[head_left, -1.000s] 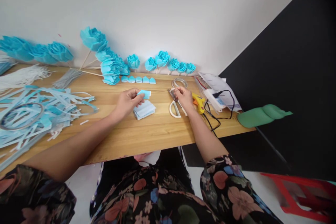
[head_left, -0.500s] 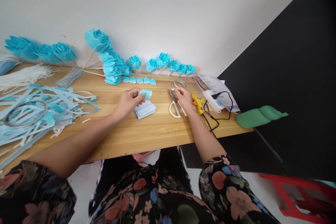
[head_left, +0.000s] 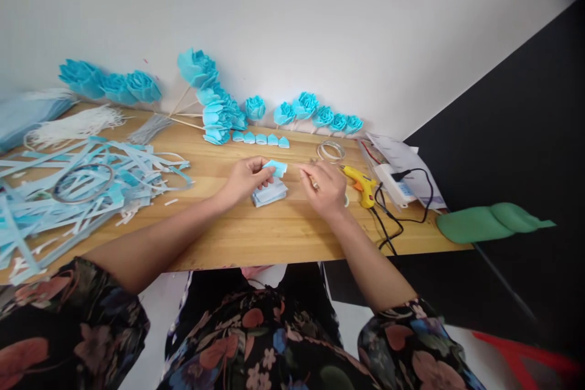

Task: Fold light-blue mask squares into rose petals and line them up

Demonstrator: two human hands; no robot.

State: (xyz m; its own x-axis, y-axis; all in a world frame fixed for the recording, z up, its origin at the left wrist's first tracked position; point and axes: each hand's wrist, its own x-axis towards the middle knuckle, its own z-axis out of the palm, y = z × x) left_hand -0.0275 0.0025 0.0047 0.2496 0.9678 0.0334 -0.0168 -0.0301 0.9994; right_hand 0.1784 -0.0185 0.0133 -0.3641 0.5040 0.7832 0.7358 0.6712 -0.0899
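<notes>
My left hand (head_left: 250, 178) pinches a small folded light-blue fabric piece (head_left: 275, 167) between thumb and fingers. Under it lies a stack of pale blue rectangles (head_left: 269, 193). To the right of the piece, my right hand (head_left: 322, 186) has its index finger and thumb apart and pointing towards it, not touching it. I see nothing held in that hand. It mostly covers a pair of scissors on the table; only a bit of the white handle (head_left: 347, 200) shows. Behind the hands, several small folded blue petals (head_left: 261, 139) lie in a row.
Several blue fabric flowers (head_left: 306, 106) on sticks line the wall. A pile of blue and white strips (head_left: 137, 180) with a ring spreads on the left. To the right are a tape roll (head_left: 331, 151), yellow glue gun (head_left: 364, 187), power strip (head_left: 397, 187) and green bottle (head_left: 484, 223).
My right hand has moved off the scissors handles towards the folded piece, its fingers loosened. The left hand still holds the piece. The whole view has shifted, so things sit further right.
</notes>
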